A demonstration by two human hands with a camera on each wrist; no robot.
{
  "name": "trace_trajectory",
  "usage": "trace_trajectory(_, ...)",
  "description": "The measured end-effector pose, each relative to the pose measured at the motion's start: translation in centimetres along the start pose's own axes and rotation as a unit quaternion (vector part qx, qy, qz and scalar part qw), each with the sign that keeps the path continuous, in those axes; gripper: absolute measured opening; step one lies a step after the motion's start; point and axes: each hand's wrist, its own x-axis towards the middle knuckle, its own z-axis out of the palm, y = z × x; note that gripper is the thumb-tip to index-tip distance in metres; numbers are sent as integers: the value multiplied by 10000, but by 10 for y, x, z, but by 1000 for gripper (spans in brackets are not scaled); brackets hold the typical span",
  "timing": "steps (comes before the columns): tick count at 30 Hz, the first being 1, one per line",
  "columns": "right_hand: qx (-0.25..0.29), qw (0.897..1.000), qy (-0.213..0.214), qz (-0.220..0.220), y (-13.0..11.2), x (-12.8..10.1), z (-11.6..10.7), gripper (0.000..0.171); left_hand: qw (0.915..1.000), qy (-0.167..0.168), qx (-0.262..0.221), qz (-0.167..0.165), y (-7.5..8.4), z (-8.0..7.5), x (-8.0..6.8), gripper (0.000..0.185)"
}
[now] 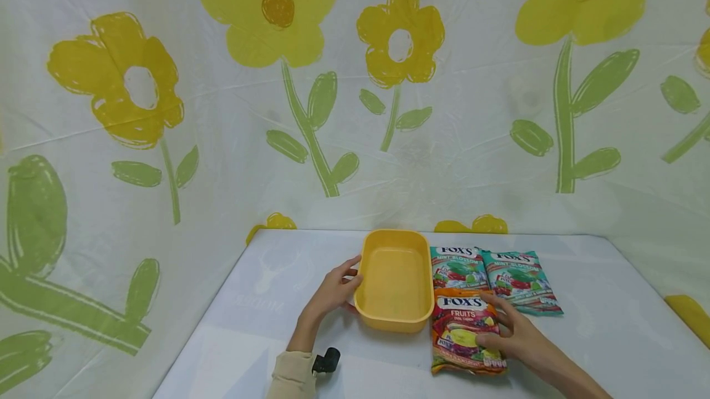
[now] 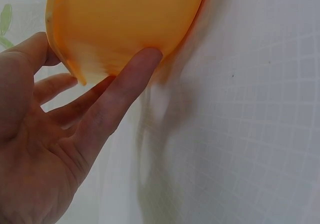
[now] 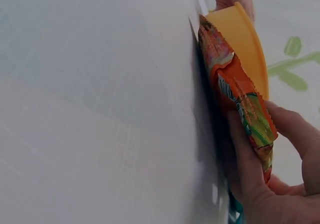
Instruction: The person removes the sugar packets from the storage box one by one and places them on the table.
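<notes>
My left hand (image 1: 337, 287) holds the left side of a yellow plastic tub (image 1: 395, 282), its fingers against the rim and outer wall (image 2: 125, 19). To the right of the tub, my right hand (image 1: 513, 331) grips the right edge of an orange-red bag of Fox's Fruits candy (image 1: 463, 331). In the right wrist view, fingers reach under that bag (image 3: 240, 94) while the thumb lies on its other face. Behind it, two teal Fox's Mint Blossom candy bags (image 1: 457, 266) (image 1: 521, 282) lie side by side, the left one partly covered by the fruit bag.
The white table (image 1: 238, 337) carries a faint printed pattern. A cloth with yellow flowers (image 1: 399, 41) hangs behind the table and at its sides. A small black device (image 1: 327, 360) sits at the left wrist, by the beige sleeve (image 1: 293, 374).
</notes>
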Motion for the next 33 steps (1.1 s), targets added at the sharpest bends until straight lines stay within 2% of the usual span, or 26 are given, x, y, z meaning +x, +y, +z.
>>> trace_trajectory(4,-795,9963,147,-282,-4,0,1,90,10000,-7,-17,29,0,0,0,55)
trace_trajectory(9,-2011,9768,462,-569,-13,-2,4,96,10000,-25,-19,42,1,-1,-1,56)
trace_trajectory(14,-2717,9593,634,-443,-20,-4,8,101,10000,-35,10,17,2,-1,-2,56)
trace_trajectory(19,-3249,9425,677,-399,-24,-7,9,103,10000,-19,54,16,3,0,-2,55)
trace_trajectory(25,-3663,9263,671,-575,-22,-8,7,100,9999,33,115,-46,1,0,-1,54)
trace_trajectory(29,-3829,9192,686,-614,-22,-8,6,98,10000,49,64,-57,2,0,-1,55)
trace_trajectory(33,-3850,9185,677,-589,-22,-8,6,98,10000,34,69,-29,2,0,-2,55)
